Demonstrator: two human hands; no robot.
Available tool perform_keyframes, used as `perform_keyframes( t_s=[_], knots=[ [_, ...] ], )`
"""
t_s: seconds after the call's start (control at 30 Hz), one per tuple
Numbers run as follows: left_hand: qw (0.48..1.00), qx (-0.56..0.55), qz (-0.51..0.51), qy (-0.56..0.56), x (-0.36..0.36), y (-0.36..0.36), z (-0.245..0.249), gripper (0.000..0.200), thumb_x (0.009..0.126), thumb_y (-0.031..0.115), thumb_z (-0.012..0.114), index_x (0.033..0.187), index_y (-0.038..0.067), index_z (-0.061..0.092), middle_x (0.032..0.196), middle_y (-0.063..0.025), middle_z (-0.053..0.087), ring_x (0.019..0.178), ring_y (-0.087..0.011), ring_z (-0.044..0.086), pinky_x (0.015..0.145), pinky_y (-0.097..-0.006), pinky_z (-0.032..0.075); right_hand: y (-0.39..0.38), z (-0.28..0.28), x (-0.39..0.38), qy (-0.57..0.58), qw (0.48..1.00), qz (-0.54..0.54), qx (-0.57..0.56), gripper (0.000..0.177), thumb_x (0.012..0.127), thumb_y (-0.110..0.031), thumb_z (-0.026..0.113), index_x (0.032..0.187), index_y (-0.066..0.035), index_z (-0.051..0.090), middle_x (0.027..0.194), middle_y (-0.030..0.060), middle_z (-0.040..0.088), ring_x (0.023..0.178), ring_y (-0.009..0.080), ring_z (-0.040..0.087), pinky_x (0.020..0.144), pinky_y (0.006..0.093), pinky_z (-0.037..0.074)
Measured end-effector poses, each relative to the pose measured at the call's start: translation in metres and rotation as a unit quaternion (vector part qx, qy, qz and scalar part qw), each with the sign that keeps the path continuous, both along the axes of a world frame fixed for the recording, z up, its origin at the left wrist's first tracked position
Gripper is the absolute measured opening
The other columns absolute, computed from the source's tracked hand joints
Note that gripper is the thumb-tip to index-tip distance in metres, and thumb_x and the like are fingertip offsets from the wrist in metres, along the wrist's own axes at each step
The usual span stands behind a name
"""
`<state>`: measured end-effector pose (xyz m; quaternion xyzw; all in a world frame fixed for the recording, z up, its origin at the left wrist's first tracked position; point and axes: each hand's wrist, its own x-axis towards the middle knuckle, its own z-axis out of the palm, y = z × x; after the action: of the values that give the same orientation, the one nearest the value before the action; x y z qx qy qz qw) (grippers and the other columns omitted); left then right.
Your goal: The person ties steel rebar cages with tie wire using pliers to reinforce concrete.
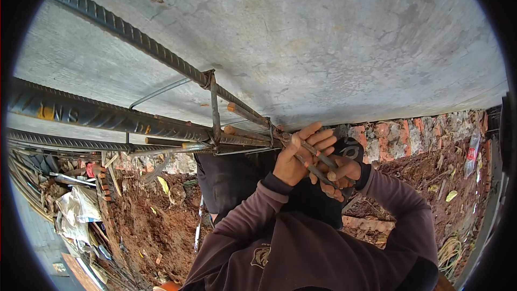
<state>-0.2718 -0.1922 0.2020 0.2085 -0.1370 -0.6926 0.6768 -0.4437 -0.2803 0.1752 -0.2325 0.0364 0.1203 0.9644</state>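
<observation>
My left hand [295, 157] and my right hand [340, 177] are both closed around the handles of metal pincers [316, 165]. The pincers' head meets the rebar cage at a joint [280, 136] where long ribbed bars cross a thin stirrup. My left hand sits nearer the joint, and my right hand grips the handle ends. A thick ribbed bar [107, 116] runs in from the left. A second ribbed bar [134, 37] slants down from the upper left to the vertical stirrup [214, 108]. Purple sleeves cover both of my arms.
A grey concrete surface [323, 32] fills the upper view right behind the cage. A rough brick course [401, 134] borders red soil [156, 221] strewn with leaves. Scrap bars, sheets and debris [75, 205] lie at the left. A black item with a logo [353, 150] sits by my hands.
</observation>
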Motion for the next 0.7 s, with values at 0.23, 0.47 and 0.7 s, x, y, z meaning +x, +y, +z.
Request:
perform_keyframes(
  t_s=[0.23,0.47,0.7],
  knots=[
    [0.982,0.110,0.153,0.027,-0.024,-0.007,-0.012,0.034,0.101,0.041,0.056,0.087,0.010,0.056,0.061,0.0023,0.040,0.058,-0.0128,0.046,0.069,-0.0379,0.049,-0.002,0.004,0.000,0.007,0.997,-0.032,-0.065,0.044,0.084,-0.022,0.075,0.107,0.010,0.055,0.076,0.0172,0.065,0.055,0.0228,0.067,0.048,0.0325,0.058],
    [0.981,0.109,0.157,0.021,-0.024,-0.008,-0.008,0.033,0.100,0.039,0.058,0.085,0.009,0.057,0.059,0.0021,0.041,0.055,-0.0128,0.045,0.067,-0.0358,0.048,0.003,0.006,-0.006,0.014,0.945,-0.077,-0.319,0.046,0.084,-0.027,0.076,0.106,0.008,0.056,0.072,0.0181,0.065,0.056,0.0257,0.067,0.052,0.0317,0.056],
    [0.983,0.105,0.147,0.031,-0.023,-0.014,-0.014,0.033,0.100,0.038,0.059,0.085,0.008,0.058,0.058,0.0007,0.042,0.055,-0.0139,0.045,0.066,-0.0366,0.048,0.060,0.063,-0.003,0.134,0.382,-0.272,-0.873,0.059,0.080,-0.019,0.076,0.125,0.006,0.046,0.087,0.0184,0.060,0.068,0.0362,0.066,0.058,0.0447,0.052]
  ],
)
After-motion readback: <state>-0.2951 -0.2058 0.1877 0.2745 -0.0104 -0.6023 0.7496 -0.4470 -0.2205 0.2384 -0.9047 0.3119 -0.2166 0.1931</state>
